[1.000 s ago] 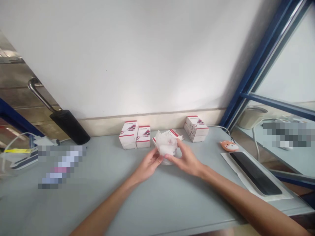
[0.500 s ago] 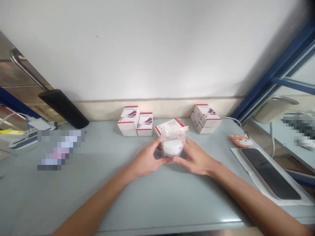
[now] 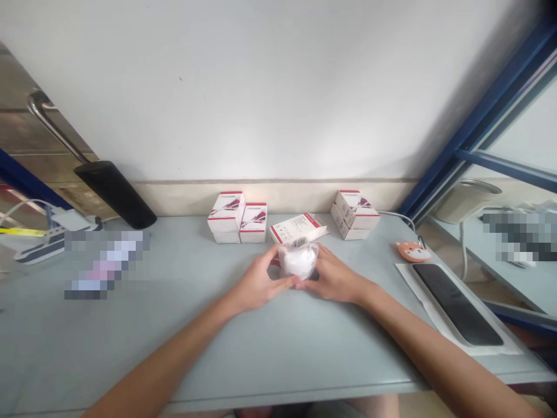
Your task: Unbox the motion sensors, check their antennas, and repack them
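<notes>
In front of the middle box point(image 3: 295, 227), the white item point(image 3: 301, 264) is clamped between the fingers of the left hand point(image 3: 257, 281) and the right hand point(image 3: 340, 277), and it could be dropped if its smooth film point(image 3: 313, 249) slips under uneven pressure.

A dark-faced flat device point(image 3: 456, 303) lies on a white sheet point(image 3: 421, 295) at the right, an orange animal-faced object point(image 3: 412, 251) just beyond it. A pale container point(image 3: 452, 203) shows past the blue frame point(image 3: 472, 125). At the left, a black cylinder point(image 3: 116, 194) slants down from a bent metal bar point(image 3: 61, 134).
</notes>
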`<state>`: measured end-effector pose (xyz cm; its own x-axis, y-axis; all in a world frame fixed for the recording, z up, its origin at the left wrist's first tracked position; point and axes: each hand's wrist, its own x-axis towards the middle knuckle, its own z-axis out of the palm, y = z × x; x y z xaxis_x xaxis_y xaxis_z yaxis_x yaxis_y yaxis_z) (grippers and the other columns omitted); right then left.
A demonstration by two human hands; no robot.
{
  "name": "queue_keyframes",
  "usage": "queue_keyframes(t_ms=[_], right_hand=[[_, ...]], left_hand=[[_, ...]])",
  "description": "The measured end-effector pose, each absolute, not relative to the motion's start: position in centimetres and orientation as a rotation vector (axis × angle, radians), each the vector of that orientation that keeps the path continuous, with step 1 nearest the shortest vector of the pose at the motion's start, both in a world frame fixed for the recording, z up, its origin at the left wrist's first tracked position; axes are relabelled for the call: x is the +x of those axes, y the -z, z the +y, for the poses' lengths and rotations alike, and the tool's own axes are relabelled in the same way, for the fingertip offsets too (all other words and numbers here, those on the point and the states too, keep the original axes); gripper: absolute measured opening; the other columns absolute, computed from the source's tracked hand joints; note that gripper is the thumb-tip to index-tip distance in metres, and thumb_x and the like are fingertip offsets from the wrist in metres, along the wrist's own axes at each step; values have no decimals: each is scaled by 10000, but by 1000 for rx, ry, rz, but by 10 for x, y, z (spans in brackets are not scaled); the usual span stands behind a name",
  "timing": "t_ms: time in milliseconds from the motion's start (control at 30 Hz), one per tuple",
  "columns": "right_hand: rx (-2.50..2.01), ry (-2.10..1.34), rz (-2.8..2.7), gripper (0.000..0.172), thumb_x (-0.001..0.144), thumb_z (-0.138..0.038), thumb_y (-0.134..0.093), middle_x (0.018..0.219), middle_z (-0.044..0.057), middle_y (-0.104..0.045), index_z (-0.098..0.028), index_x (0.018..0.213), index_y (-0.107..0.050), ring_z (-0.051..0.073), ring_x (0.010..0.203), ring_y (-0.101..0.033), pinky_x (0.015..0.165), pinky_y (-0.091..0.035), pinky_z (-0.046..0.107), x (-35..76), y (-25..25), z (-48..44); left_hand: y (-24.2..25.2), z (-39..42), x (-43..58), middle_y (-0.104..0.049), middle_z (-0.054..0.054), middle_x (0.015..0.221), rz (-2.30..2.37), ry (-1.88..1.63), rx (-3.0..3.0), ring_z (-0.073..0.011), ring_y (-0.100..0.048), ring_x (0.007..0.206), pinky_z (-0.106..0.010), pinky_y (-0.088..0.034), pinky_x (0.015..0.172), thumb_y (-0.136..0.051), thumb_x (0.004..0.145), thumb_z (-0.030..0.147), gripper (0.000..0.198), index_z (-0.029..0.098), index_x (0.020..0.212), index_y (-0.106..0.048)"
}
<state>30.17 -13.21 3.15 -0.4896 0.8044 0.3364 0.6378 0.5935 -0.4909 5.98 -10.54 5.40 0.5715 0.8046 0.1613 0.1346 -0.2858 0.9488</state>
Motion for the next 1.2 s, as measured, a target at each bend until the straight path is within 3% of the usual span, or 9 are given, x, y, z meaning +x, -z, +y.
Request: queue_keyframes(t_ms=[167,333,500,667,833,967,1100,1200], right_hand=[[-1143,-413,-2311,469,907,-483,-781,1377,117,-631,-306,1330,-678,332,1306,-578,1128,-479,560,300,-29,-133],[-1139,-442,-2246,371,919,-462,-767,1362,118,-654,-278,1239,-726,337,1271,-599,1101,-490,551,297,-37,-131],[-1058,-892,-2045,353,985,-547,-663,1016,42,-760,-209,1002,-763,249,962,-683,923,-550,386,298,-58,-132],[-1114,-905,-1806,503,1049,-586,-517,818,9,-661,-205,753,-657,185,815,-602,838,-499,316,297,-65,-135],[-1107,-1081,-1468,414,1023,-584,-563,831,7,-650,-216,858,-656,187,820,-619,837,-507,329,290,-53,-131],[-1023,-1291,-1183,348,1001,-545,-609,815,15,-669,-218,884,-623,198,759,-658,790,-541,354,283,-45,-130],[-973,-1451,-1037,423,1004,-642,-567,979,51,-720,-231,1097,-599,214,752,-706,722,-565,374,277,-47,-135],[-1021,-1437,-1039,453,954,-638,-668,937,35,-715,-232,1140,-593,185,706,-677,697,-568,353,275,-48,-138]], left_hand=[[-40,-105,66,-769,-82,1202,888,-709,1819,-304,-713,1058,-384,-570,878,-899,753,444,574,265,1265,-709],[-38,-100,65,-809,-94,1058,849,-726,1631,-305,-742,950,-396,-574,844,-870,790,480,454,210,1144,-777],[-42,-91,65,-797,-161,1174,723,-828,1354,-338,-738,1123,-441,-576,975,-714,925,597,510,147,1161,-754],[-52,-95,66,-719,-143,1393,558,-890,933,-326,-671,1311,-484,-534,1125,-723,957,497,435,198,1272,-698],[-61,-101,66,-608,-124,1553,529,-849,830,-334,-553,1462,-530,-478,1217,-674,998,435,446,208,1381,-659],[-63,-103,67,-600,-114,1565,531,-845,842,-328,-554,1464,-522,-457,1244,-637,1023,419,435,203,1401,-648],[-60,-105,67,-638,-116,1523,554,-862,884,-337,-594,1424,-544,-456,1239,-673,1009,376,484,222,1462,-598],[-59,-107,68,-673,-126,1471,594,-869,890,-353,-625,1383,-566,-494,1197,-716,979,366,576,242,1512,-535]])
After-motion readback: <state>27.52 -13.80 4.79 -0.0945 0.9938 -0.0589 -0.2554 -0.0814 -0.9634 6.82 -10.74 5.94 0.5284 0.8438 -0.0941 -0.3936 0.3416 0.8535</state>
